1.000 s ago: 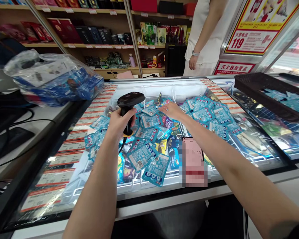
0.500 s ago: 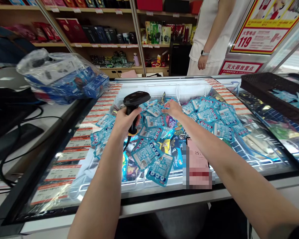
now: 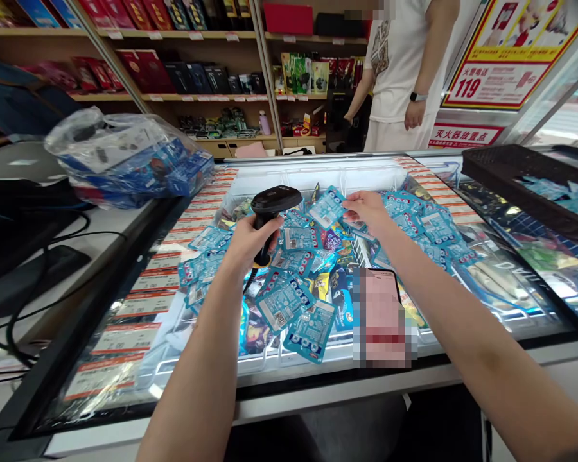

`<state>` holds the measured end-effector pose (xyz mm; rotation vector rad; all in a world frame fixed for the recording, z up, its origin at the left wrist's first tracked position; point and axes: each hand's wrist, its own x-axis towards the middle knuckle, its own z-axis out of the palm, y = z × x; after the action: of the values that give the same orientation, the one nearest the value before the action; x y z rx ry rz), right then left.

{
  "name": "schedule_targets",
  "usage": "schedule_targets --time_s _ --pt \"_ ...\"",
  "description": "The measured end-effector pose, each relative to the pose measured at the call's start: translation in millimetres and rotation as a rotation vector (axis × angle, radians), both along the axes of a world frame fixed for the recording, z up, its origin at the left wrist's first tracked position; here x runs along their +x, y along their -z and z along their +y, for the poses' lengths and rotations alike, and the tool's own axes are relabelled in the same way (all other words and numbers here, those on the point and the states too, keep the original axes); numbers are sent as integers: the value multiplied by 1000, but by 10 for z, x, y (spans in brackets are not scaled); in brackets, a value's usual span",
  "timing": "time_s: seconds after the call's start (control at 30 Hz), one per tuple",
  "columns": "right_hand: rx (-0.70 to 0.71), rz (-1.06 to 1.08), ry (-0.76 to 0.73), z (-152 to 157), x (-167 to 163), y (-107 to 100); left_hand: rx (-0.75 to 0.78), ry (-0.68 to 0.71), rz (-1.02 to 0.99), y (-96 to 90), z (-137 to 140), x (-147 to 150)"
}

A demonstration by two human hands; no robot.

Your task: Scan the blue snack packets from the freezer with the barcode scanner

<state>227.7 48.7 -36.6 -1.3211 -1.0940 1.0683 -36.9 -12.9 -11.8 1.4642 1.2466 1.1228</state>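
Note:
My left hand [image 3: 253, 240] is wrapped round the handle of a black barcode scanner [image 3: 275, 200], whose head points right and whose cord hangs below. Between the fingertips of my right hand [image 3: 366, 212] a light-blue packet [image 3: 326, 208] is pinched by its right edge, tilted up, with a barcode showing. It is just right of the scanner's head. Many similar blue packets lie on the glass top in loose piles: one group [image 3: 284, 298] in the middle and another [image 3: 428, 224] to the right. A phone [image 3: 384, 314] with a pink screen, partly pixelated, lies near the front edge.
The glass-topped freezer [image 3: 318, 378] has price labels [image 3: 128, 324] down its left side. A plastic bag of blue boxes [image 3: 135, 157] stands back left, near black cables. A dark basket [image 3: 520, 186] with blue packets is at right. A person in white [image 3: 404, 83] stands behind.
My right hand has lifted a blue packet off the pile and moved right with it. The scanner has shifted slightly right in my left hand. The person behind has turned a little.

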Motion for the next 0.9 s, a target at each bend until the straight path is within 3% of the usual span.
schedule_targets --time_s 0.17,0.3,0.9 --pt "151 63 175 -282 576 48 -25 120 115 -4 -63 75" --pt "147 117 280 -379 826 188 -27 201 172 9 -81 132" --pt "174 59 262 -355 766 318 -15 293 251 -43 -111 213"
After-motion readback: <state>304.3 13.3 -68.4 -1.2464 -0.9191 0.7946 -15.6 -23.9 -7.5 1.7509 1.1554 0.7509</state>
